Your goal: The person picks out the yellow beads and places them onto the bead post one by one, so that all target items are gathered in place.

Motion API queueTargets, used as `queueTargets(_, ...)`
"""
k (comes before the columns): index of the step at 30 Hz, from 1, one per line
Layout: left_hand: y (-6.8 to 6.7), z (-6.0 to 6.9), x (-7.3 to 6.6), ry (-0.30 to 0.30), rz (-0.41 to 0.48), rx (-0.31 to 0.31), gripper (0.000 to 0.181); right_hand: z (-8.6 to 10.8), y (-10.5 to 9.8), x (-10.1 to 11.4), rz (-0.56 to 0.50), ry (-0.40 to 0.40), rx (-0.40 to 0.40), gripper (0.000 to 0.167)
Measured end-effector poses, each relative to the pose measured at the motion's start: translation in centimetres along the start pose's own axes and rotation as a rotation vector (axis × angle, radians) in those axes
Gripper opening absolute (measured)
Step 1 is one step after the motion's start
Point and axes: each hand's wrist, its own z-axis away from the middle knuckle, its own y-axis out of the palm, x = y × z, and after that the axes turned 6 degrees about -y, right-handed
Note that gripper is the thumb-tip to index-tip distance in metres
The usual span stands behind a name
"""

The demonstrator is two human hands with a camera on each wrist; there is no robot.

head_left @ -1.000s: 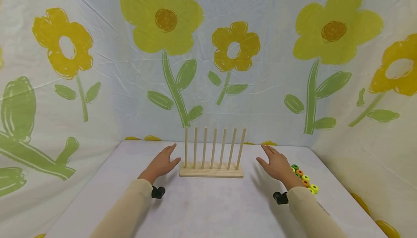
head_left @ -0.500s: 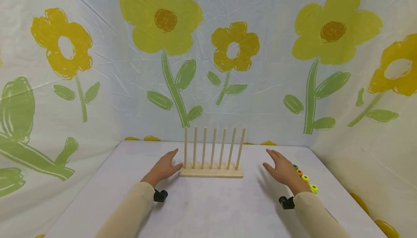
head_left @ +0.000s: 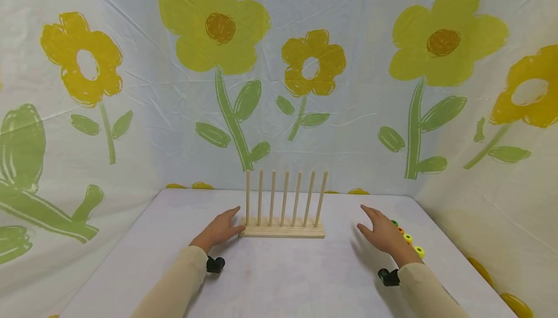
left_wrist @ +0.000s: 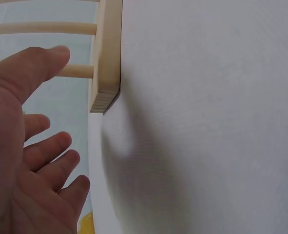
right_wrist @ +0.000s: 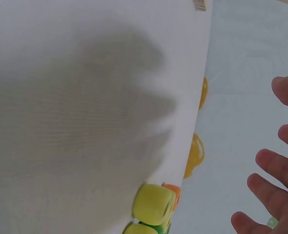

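While the left hand (head_left: 219, 229) has edged down and in toward the wooden peg rack (head_left: 283, 232), the right hand (head_left: 381, 234) has drawn outward, away from it and nearer the beads (head_left: 419, 251). That seems to leave the work at a stage where neither hand has hold of anything: the left is placed close to the rack, the right close to the beads, and the pegs (head_left: 285, 199) carry no bead.

Both grips are released. The left fingers extend past the rack's near end, slightly bent, with the thumb reaching over the end of the base; whether it touches the wood cannot be told. In its wrist view the thumb crosses in front of the end peg (left_wrist: 78, 71). The right fingers are spread around nothing, above their own shadow on the table (right_wrist: 61, 122).

The rack stands upright just to the right of the left hand and well apart from the right one. The beads lie beside and below the right wrist, partly hidden by it.

Against the frame from a second ago, the left thumb now overlaps the base where a gap showed, the right hand has shifted outward and closer to the person, and fewer beads show past the wrist. The rack stands as it did.
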Motion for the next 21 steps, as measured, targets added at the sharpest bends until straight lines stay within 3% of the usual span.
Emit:
queueTargets(4,0.3,-0.3,0.2,-0.005,-0.008,0.03,0.075,0.4,-0.1,-0.3,0.0,0.02,0.019,0.069)
queueTargets(11,1.1,-0.8,0.7,0.043,-0.012,0.04,0.076,1.2,0.1,-1.2,0.001,0.006,0.011,0.065)
queueTargets(21,1.6,-0.7,0.5,0.0,-0.007,0.062,0.079,2.1,0.2,-2.5,0.009,-0.004,-0.007,0.06)
